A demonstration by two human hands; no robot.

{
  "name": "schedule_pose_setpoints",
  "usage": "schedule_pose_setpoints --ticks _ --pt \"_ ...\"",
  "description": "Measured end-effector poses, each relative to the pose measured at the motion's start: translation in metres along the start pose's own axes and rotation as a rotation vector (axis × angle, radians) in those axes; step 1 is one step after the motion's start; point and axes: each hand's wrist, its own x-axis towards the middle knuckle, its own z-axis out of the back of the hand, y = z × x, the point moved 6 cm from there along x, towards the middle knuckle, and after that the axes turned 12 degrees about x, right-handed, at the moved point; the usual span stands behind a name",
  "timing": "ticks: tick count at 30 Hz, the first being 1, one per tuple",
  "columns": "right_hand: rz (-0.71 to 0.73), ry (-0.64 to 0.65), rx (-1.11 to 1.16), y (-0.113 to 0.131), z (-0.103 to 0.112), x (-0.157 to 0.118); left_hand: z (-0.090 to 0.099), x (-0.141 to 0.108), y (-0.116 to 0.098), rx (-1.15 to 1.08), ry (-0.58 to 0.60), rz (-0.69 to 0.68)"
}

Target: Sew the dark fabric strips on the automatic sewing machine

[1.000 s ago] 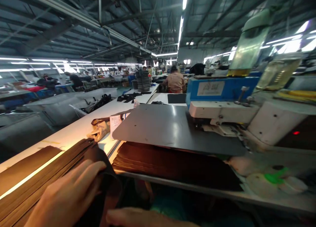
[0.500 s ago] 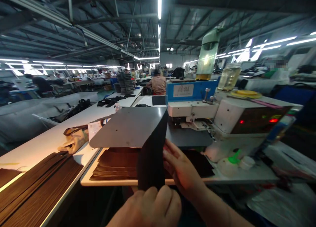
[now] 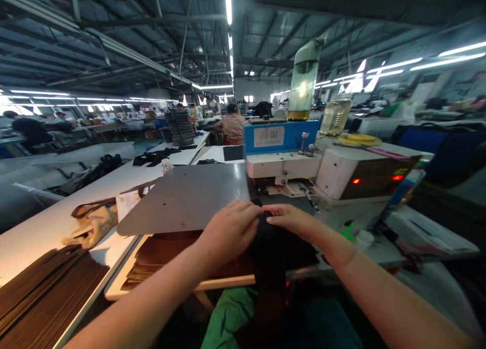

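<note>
A dark fabric piece (image 3: 270,253) hangs down over the table's front edge, its top end pinched between both hands. My left hand (image 3: 236,223) is closed on it from the left, above the front of the grey metal plate. From the right, my right hand (image 3: 290,218) grips the same end between thumb and fingers. The two hands nearly touch, just in front of the blue and white sewing machine (image 3: 283,164). Under the grey plate (image 3: 190,194) lies a stack of brown pieces (image 3: 152,260), partly hidden by my left forearm.
Long brown strips (image 3: 49,298) lie at the lower left, near a tan cloth (image 3: 93,225). A control box (image 3: 364,174) with red lights is on the right, beside a green-tipped bottle (image 3: 348,231). A person (image 3: 232,128) sits further ahead.
My left hand has moved up from the fabric's lower part to its top end. The fabric, upright before, now hangs lower. The view has shifted slightly to the right.
</note>
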Motion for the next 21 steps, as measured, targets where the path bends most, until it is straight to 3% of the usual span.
schedule_pose_setpoints --ticks 3,6,16,21 --pt "-0.014 -0.005 -0.082 -0.004 0.007 0.009 -0.05 0.014 0.047 0.027 0.089 0.072" --pt "-0.064 -0.112 -0.147 -0.003 0.015 0.016 -0.079 0.021 0.066 0.04 0.133 0.093" --pt "-0.072 -0.29 -0.265 -0.001 0.035 0.057 -0.093 0.05 0.074 0.022 0.132 0.061" --pt "-0.032 -0.326 -0.483 0.002 0.036 0.075 -0.098 0.052 0.075 0.011 0.097 0.056"
